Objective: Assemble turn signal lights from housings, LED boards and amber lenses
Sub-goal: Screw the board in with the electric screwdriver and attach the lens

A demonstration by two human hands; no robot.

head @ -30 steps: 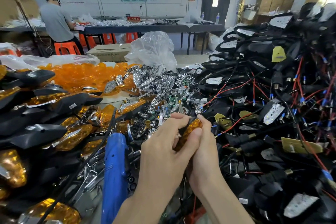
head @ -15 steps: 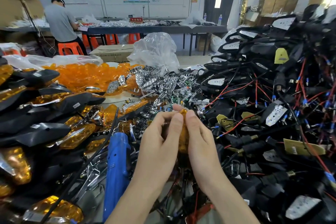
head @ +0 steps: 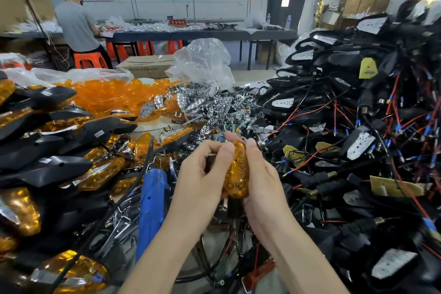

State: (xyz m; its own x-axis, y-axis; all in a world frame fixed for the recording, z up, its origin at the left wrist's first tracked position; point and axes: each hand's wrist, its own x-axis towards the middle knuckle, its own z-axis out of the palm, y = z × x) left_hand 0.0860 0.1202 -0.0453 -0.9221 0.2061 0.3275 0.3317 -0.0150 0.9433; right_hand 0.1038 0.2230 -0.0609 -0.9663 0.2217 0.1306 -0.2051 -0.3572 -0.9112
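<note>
In the head view, we hold one amber, faceted, translucent plastic lens (head: 237, 172) upright between both hands, above the cluttered bench centre. The left hand (head: 202, 174) pinches its left edge, thumb on the rim and fingers curled behind. The right hand (head: 265, 179) wraps the right edge, its thumb at the top. Whether a housing sits behind the lens is hidden by the fingers. We judge the lens light, stiff and smooth, so it may slip, and its thin rim may crack if twisted. Grip it by the long edges and press evenly along the rim, not on the domed face. A blue plastic hand tool (head: 152, 203) lies just left of the hands. Loose amber lenses (head: 112, 95) are heaped beyond, and black wired housings (head: 358, 114) are piled at right.
</note>
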